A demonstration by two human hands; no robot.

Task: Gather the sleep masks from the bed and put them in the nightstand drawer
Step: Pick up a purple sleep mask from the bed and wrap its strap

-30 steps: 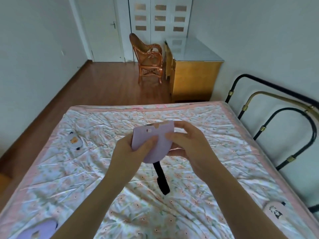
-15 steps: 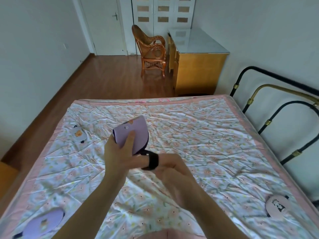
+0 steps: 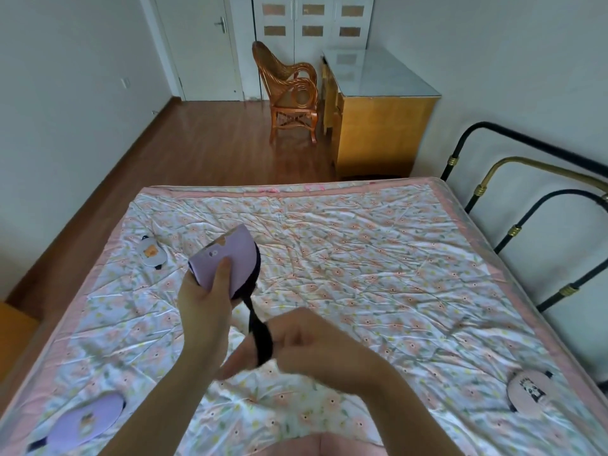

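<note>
My left hand (image 3: 204, 299) grips a folded purple sleep mask (image 3: 230, 261) above the middle of the bed (image 3: 378, 274). Its black strap (image 3: 260, 334) runs down to my right hand (image 3: 309, 343), which holds it stretched around the fingers. Another purple mask (image 3: 84, 422) lies at the bed's near left. A pale grey mask (image 3: 152, 253) with an orange patch lies at the far left. A pink mask (image 3: 529, 393) with a black-and-white figure lies at the near right. No nightstand drawer can be made out.
A black and brass metal bed frame (image 3: 513, 232) stands on the right. Beyond the bed are a wooden cabinet (image 3: 378, 126) with a glass top, a rattan chair (image 3: 289, 93) and a closed door (image 3: 197, 44). A yellow wooden surface (image 3: 13, 330) shows at the left edge.
My right hand has left the purple mask's body, dropped toward me and pulled the black strap taut. The left hand keeps the folded mask and has tilted it.
</note>
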